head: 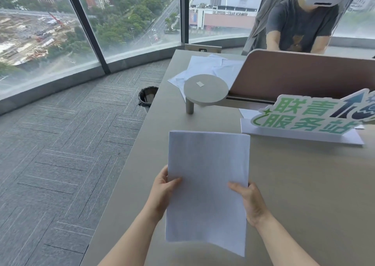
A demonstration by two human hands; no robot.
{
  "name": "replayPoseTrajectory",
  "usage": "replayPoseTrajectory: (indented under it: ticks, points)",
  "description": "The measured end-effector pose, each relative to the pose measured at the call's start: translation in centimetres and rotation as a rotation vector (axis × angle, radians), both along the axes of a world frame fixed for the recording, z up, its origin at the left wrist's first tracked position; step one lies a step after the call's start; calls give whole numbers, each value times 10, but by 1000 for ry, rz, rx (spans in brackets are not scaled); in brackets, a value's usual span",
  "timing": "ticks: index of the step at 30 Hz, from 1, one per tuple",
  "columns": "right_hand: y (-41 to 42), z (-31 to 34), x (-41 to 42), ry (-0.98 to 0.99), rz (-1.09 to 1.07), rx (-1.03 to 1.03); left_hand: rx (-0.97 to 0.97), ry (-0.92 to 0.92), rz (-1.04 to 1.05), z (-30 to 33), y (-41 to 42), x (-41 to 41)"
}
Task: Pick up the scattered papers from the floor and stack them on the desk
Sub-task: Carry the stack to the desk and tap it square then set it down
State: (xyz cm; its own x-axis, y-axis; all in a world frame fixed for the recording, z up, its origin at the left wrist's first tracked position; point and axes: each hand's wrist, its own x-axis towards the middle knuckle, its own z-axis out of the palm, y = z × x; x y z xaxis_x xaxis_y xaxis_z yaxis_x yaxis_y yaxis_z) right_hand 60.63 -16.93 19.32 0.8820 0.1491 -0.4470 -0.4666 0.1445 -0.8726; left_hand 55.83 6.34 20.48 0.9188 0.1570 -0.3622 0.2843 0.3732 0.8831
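Both hands grip a gathered stack of papers above the surface, left hand and right hand pinching its side edges. The near corner droops; loosely pinched sheets could slide out and scatter when lowered.

The green-and-white desk sign reads "联青服务站".
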Motion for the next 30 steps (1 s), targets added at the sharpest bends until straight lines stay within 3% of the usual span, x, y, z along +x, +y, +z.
replayPoseTrajectory:
  ticks: [14, 22, 30]
  points:
    - [20, 2, 10, -7, -84, -81, 80, 83, -29, -11, 7, -4]
    - [31, -3, 2, 44, 53, -77, 130, 125, 67, -23, 25, -5]
    - [64, -32, 1, -50, -16, -306, 171, 200, 99, -37, 54, 11]
